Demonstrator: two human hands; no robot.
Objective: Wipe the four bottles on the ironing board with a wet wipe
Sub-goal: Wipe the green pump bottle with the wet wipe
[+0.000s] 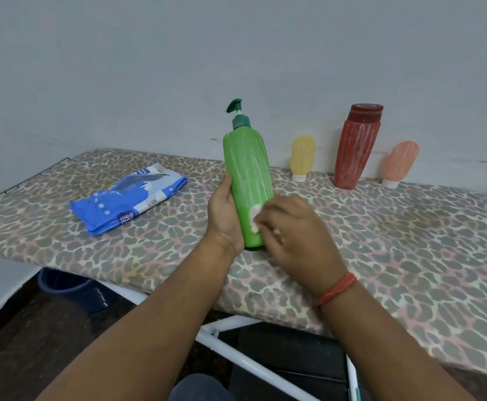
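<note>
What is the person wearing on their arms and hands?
Both forearms are bare, with no sleeves or gloves in view. The right hand has a band of red-orange thread around its wrist. The left hand and its wrist carry nothing.

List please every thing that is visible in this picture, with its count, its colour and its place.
green pump bottle: 1, green with dark green pump, upright at the board's middle, held
yellow bottle: 1, yellow, cap down, by the wall
red bottle: 1, dark red, by the wall
orange bottle: 1, pale orange, cap down, far right by the wall
wet wipe: 1, white, pressed on the green bottle
wipes pack: 1, blue and white, left on the board
ironing board: 1, leopard print cover
bucket: 1, dark blue, under the board
left hand: grips the green bottle
right hand: holds the wipe; red wristband
</note>
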